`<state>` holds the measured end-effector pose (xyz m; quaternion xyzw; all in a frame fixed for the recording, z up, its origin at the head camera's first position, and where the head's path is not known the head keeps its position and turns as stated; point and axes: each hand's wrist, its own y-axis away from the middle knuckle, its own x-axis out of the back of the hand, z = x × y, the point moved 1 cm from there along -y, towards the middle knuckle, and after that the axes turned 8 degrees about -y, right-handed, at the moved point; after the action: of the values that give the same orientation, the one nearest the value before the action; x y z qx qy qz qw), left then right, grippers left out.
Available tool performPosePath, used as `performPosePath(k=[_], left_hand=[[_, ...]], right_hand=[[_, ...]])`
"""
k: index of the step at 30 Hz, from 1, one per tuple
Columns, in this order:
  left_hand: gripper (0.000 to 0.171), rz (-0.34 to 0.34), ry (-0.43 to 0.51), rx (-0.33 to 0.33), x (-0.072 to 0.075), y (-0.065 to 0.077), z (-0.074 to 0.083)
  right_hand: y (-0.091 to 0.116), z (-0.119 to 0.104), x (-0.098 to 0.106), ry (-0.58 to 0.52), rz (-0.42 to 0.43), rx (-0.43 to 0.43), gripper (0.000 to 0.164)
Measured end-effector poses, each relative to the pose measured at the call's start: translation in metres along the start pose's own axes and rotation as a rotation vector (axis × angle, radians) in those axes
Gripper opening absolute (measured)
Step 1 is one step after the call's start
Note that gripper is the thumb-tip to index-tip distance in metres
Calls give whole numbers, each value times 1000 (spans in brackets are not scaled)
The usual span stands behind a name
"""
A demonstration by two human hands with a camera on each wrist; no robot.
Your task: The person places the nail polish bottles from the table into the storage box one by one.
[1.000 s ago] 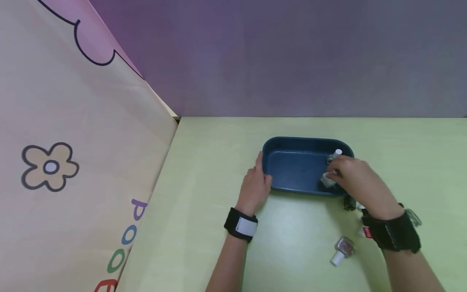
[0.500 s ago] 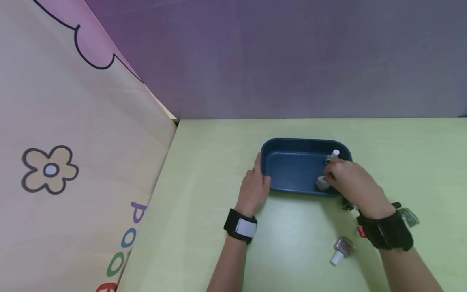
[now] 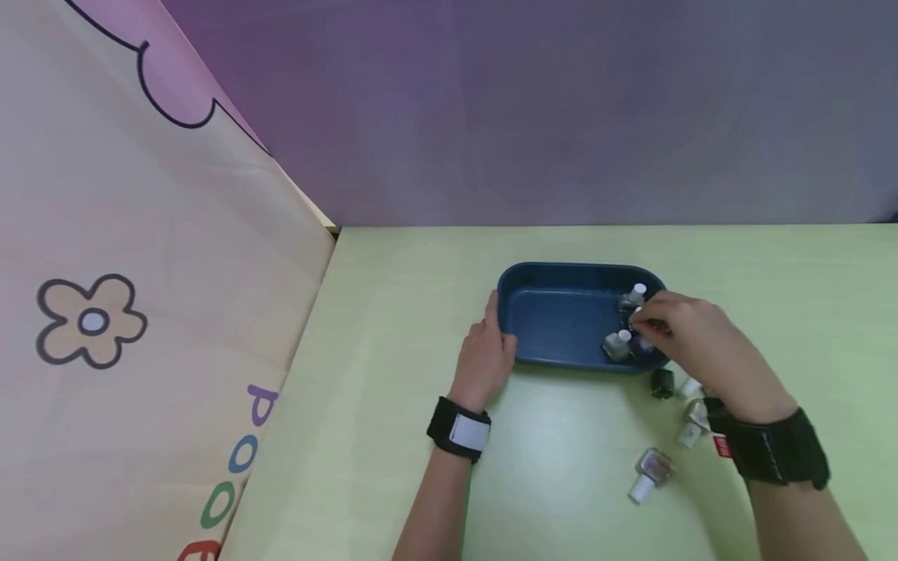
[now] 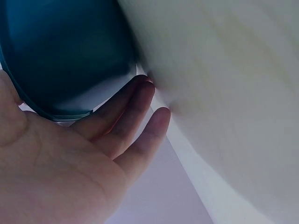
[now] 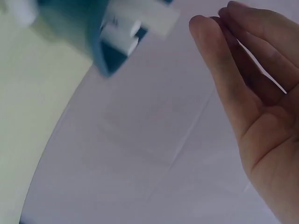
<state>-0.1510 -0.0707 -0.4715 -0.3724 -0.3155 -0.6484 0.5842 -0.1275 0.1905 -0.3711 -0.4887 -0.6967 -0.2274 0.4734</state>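
In the head view, my left hand (image 3: 482,362) rests against the left end of a blue tray (image 3: 515,354), index finger extended along its outside. The left wrist view shows its fingers straight beside the tray wall (image 4: 60,60). My right hand (image 3: 691,335) reaches over the tray's right end, fingertips close by a white cap above a dark purple bottle (image 3: 641,347). Nothing shows between its thumb and fingers (image 5: 210,37) in the right wrist view. A pale nail polish bottle (image 3: 617,347) and another white-capped one (image 3: 633,296) stand in the tray.
A pinkish nail polish bottle (image 3: 655,466) lies in front of the tray. Nearer the tray are a black bottle or cap (image 3: 662,383) and a white-capped bottle (image 3: 691,433), with a red-labelled item (image 3: 722,446) partly under the right wrist. A purple backdrop (image 3: 533,109) stands behind the table.
My right hand has let go of the pale bottle and shifted right. The bottle's white cap and a dark purple bottle now show. My left hand stays at the tray.
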Motion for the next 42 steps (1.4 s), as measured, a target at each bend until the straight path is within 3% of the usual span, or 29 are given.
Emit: performPosePath(k=[10,20,31,42], left_hand=[[71,-7,-10,0,0,-2,1],[70,-5,-4,7,0,-2,0],[70,-21,-7,18,-1,-2,3],[70,-16,3,20,-1,-2,2]], right_hand=[[16,25,13,5,64,-80,11],[27,36,4,-50,11,-242,26],[28,52,-9,-81,22,-282,25],[29,68,-20,-128,-119,-365,26]])
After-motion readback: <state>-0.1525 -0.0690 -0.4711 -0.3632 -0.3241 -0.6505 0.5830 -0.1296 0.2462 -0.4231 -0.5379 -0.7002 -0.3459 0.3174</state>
